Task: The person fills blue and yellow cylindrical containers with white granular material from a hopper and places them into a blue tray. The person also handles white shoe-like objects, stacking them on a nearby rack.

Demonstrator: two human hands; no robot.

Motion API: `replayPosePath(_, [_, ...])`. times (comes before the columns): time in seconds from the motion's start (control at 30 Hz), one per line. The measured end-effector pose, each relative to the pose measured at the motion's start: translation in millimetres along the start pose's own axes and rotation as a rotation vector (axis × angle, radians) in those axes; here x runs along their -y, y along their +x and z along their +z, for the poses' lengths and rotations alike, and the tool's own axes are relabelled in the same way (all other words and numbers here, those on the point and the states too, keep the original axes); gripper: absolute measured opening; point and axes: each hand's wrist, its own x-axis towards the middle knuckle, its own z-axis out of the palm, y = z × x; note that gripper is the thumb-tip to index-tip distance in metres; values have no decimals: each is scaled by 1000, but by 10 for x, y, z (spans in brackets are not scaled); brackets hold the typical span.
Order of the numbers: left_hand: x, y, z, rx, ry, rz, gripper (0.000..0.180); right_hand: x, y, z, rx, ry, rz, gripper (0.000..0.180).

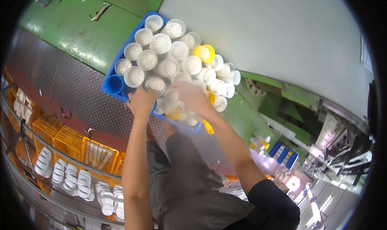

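A blue tray holds many round cups packed side by side; most are white and translucent, filled with small white pellets. My left hand is at the tray's near edge, its fingers curled beside a pellet-filled white cup; what they grip is hidden. Left of it stands a blue cup with no pellets showing. My right hand reaches over cups on the near right side, blurred by motion, so its grip is unclear. A yellow cup with pellets sits farther back, and a tilted yellow cup is by my right forearm.
The tray rests on a green machine surface beside a large grey panel. Below lies a diamond-plate step. At lower left, a metal rail borders orange crates and white slotted parts. Machinery stands at right.
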Motion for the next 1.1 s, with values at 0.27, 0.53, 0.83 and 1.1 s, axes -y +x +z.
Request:
replayPosePath(0.27, [198,-126,-147,-62,-65,213,49,-763,-1468,-1217,-535,436,239,23])
replayPosePath(0.53, [258,-726,-210,-429,-181,487,19,-3634,-1874,-1644,-423,45,384,27])
replayPosePath(0.83, [1254,-1739,376,-293,-275,215,28,-4168,-1625,-1414,-610,-659,166,25])
replayPosePath(1.1, [2310,-2374,1102,-61,-468,65,30,-3886,-1367,-866,-346,-806,467,42])
